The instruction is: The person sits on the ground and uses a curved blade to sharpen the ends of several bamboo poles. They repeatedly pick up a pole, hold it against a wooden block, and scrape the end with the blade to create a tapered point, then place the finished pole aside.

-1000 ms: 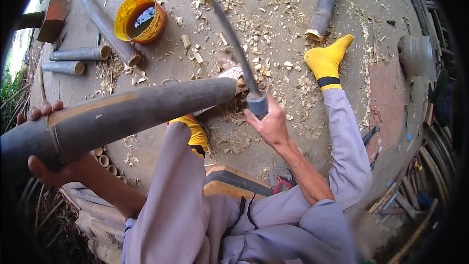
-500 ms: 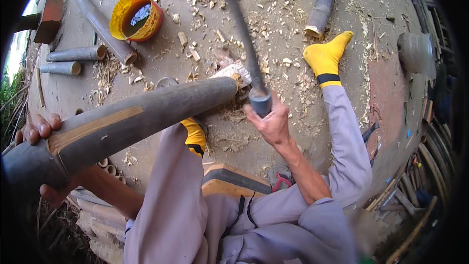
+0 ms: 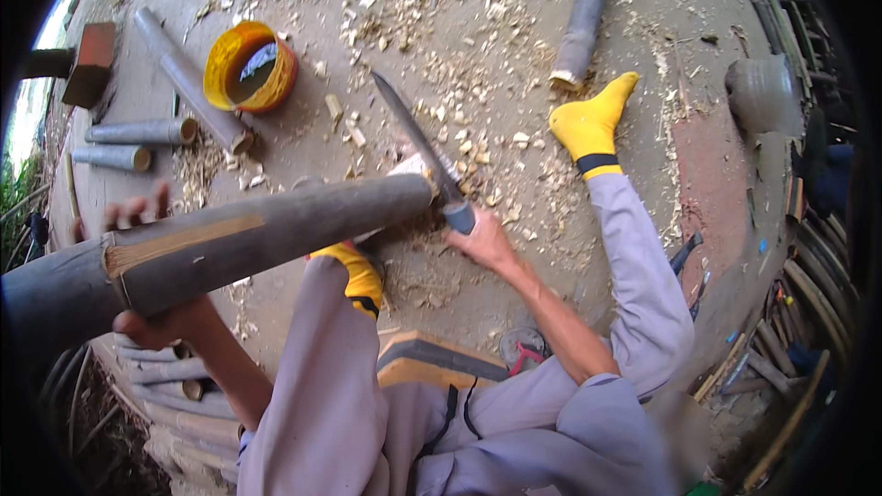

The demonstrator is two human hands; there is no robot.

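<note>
A thick grey bamboo pole [image 3: 312, 211] slants across from the lower left, a pale stripped patch along its upper side. My left hand [image 3: 147, 321] cradles it from beneath; the fingertips rise loosely on the far side, the thumb shows on the near side, and the palm is hidden. In my right hand [image 3: 482, 239] is the grey handle of a long knife [image 3: 413, 129], the fingers wrapped round it. Its dark blade points away and to the left, just beyond the pole's far end. Behind that end, a pale chopped wooden block [image 3: 409, 165] shows in part.
Wood chips [image 3: 478, 142] litter the ground. A yellow bucket [image 3: 213, 73] with dark liquid stands at the far left, beside shorter bamboo pieces [image 3: 138, 131]. Another bamboo pole [image 3: 588, 14] lies beyond my foot in a yellow sock [image 3: 593, 119]. Bamboo lengths [image 3: 184, 372] are stacked at lower left.
The knife has swung down, its blade now tilted further left, and my right hand has come slightly nearer and left. My left fingers have loosened and shifted right along the pole.
</note>
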